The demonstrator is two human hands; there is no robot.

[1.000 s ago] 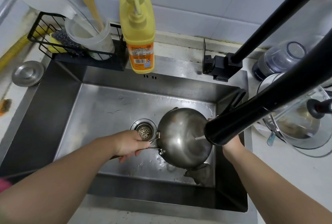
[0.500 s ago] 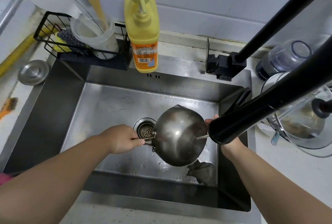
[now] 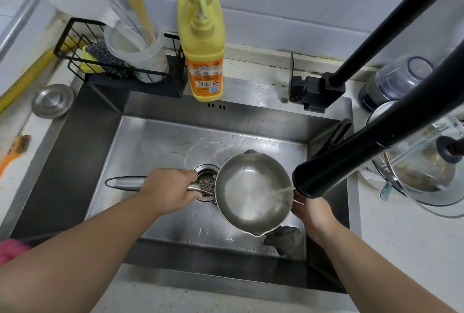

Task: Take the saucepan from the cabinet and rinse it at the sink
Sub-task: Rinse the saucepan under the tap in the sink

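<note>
Saucepan (image 3: pixel 251 192) steel, shiny, open side up, wet

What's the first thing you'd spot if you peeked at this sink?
The shiny saucepan held over the sink, with water streaming into it from the black faucet on the right. The left hand grips its handle and the right hand steadies the rim. A tall yellow soap bottle stands behind.

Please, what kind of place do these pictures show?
Most likely a home kitchen, at the washing-up area. A steel sink has a black tap running water into a saucepan, and a yellow dish soap bottle stands behind.
</note>
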